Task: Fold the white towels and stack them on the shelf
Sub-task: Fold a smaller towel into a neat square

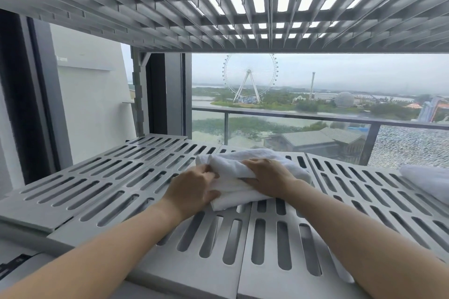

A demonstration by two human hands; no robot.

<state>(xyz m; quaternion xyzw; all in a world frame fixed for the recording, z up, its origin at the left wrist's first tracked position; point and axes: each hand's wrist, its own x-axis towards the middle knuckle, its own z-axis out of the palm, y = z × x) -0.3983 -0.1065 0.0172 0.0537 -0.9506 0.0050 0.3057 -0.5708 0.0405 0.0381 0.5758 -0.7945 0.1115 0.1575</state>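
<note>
A folded white towel [233, 170] lies on the grey slotted shelf [116, 177], near its middle. My left hand [194, 184] grips the towel's left edge, thumb under the front corner and fingers curled into the fold. My right hand [267, 175] lies on top of the towel with its fingers wrapped over the upper layer. A second white towel [427, 179] rests on the same shelf at the far right, partly cut off by the frame's edge.
Another slotted shelf [243, 7] hangs close overhead. A shelf post [138, 94] stands at the back left. Behind the shelf is a window [315, 85] with a balcony railing [291, 116]. Bare shelf surface lies to the left and in front.
</note>
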